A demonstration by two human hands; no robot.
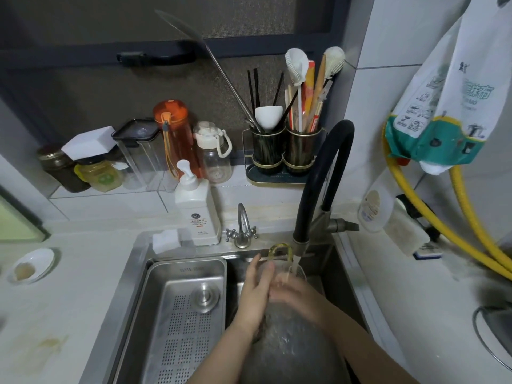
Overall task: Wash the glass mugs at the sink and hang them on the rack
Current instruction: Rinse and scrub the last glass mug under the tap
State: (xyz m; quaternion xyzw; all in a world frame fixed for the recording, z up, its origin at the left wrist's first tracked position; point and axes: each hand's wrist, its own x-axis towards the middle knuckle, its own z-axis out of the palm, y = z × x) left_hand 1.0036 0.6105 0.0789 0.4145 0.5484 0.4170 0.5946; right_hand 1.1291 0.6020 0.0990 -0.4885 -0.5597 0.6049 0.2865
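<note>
holding a clear, amber-handled glass mug (279,261) under running water, both hands.

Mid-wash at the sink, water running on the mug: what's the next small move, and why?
Probably turn the glass mug a little under the stream. Water from the black faucet lands on its right side only, while the left hand holds the left wall and the right hand rubs the near side.

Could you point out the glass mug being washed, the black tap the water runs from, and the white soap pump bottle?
glass mug (281,252): head view, on its amber handle.
black tap (324,173): head view, on the curved black hose.
soap pump bottle (201,214): head view, on the white body above the label.
</note>
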